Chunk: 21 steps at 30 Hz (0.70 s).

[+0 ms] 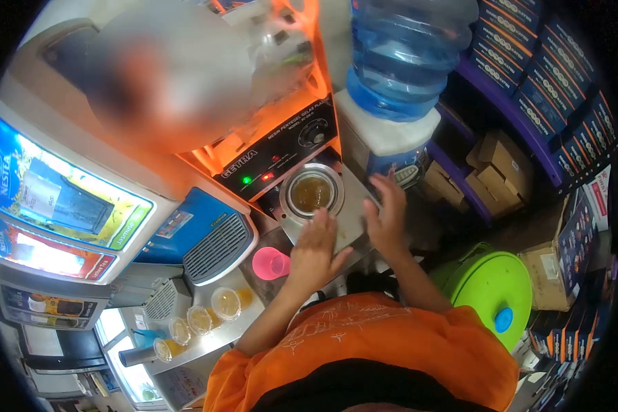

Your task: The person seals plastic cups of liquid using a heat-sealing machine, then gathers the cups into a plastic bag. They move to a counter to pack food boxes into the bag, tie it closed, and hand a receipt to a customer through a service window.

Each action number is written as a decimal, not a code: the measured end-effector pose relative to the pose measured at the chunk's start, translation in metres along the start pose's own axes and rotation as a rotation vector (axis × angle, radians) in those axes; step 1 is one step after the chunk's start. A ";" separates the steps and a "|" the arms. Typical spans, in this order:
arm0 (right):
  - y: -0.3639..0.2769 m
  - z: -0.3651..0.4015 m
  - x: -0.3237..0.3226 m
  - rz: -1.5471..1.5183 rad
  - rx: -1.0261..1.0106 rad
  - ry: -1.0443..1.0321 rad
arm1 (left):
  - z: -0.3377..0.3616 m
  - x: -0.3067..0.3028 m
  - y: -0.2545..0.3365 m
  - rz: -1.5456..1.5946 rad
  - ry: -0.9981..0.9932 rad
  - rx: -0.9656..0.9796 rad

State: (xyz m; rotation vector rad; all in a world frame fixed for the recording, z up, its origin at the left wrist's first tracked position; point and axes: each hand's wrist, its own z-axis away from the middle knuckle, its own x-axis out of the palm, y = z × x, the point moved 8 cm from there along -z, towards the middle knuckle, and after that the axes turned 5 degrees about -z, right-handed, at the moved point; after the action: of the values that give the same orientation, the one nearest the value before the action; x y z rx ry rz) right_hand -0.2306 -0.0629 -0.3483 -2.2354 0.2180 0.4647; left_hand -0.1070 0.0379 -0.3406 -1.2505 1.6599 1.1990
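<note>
A cup of brown drink [312, 195] sits in the round metal ring [336, 187] of an orange and black cup sealing machine [281, 147]. My left hand [313, 253] is at the near side of this ring, palm down, fingers stretched toward the rim and thumb out to the right. To the right of the steel base [353, 223], my right hand [389, 218] is raised with thumb and fingers apart. Neither hand holds anything. A pink cup [271, 264] stands left of my left wrist.
Several cups of yellow-orange drink [228, 303] stand on the counter at left, below a blue drip tray [220, 248] and drink dispensers [62, 199]. Behind right is a water jug [412, 55] on its dispenser. A green lidded bucket [494, 295] and stacked boxes [529, 62] are at right.
</note>
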 end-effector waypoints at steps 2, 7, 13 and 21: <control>0.020 0.039 -0.003 -0.157 0.199 0.141 | 0.001 -0.006 0.012 0.115 -0.031 0.101; 0.031 0.112 0.030 -0.806 0.928 -0.064 | -0.032 -0.116 0.050 -0.001 0.172 0.380; -0.007 0.097 0.062 -1.268 0.861 -0.301 | -0.110 -0.209 0.066 -0.900 0.471 0.239; 0.012 0.064 0.139 -1.436 0.697 -0.203 | -0.166 -0.209 0.036 -1.211 0.327 0.213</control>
State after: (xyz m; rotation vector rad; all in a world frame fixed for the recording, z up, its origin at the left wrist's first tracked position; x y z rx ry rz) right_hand -0.1230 -0.0216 -0.4503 -1.1778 -1.0985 -0.1854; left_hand -0.0888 -0.0569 -0.0889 -1.9071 0.8344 0.0756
